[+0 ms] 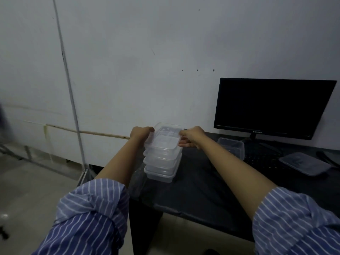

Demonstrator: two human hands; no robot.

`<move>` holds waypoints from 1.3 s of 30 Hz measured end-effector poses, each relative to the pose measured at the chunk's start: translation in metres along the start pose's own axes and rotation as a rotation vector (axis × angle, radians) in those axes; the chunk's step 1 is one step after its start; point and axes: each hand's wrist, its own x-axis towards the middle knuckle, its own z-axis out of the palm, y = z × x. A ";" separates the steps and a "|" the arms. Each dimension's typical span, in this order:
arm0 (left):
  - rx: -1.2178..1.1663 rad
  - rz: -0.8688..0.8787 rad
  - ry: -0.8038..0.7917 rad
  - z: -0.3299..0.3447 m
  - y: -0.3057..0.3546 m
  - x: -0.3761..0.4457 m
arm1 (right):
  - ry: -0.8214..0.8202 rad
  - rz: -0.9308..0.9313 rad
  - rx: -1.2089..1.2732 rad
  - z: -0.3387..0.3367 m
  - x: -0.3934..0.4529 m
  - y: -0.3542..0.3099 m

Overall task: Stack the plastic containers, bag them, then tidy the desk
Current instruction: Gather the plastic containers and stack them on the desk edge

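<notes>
Striped sleeves (92,214) are seen closest, rolled up, probably to keep them clear. The left hand (140,134) is curled round the top container (166,139), and the right hand (191,138) is clamped on the opposite edge, likely so it's seated squarely on the stack (161,162) at the surface's (202,190) left end. Further right, a loose tub (231,147) and lid (304,163) are left near the monitor (272,107).
</notes>
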 end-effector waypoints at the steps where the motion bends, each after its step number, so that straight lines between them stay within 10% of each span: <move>1: 0.003 -0.005 -0.008 0.002 -0.001 0.000 | 0.000 0.008 -0.002 -0.001 0.001 0.002; 16: 0.099 0.034 -0.035 0.013 -0.012 0.010 | 0.016 0.017 -0.074 -0.005 0.014 0.016; 25: 0.303 0.365 0.180 0.040 0.025 0.003 | 0.138 -0.038 -0.122 -0.035 0.017 0.018; 31: 0.118 0.607 0.041 0.100 0.038 -0.023 | 0.313 -0.054 -0.178 -0.096 0.014 0.029; 39: 0.058 0.473 -0.259 0.190 0.013 -0.036 | 0.487 0.017 -0.314 -0.181 0.012 0.064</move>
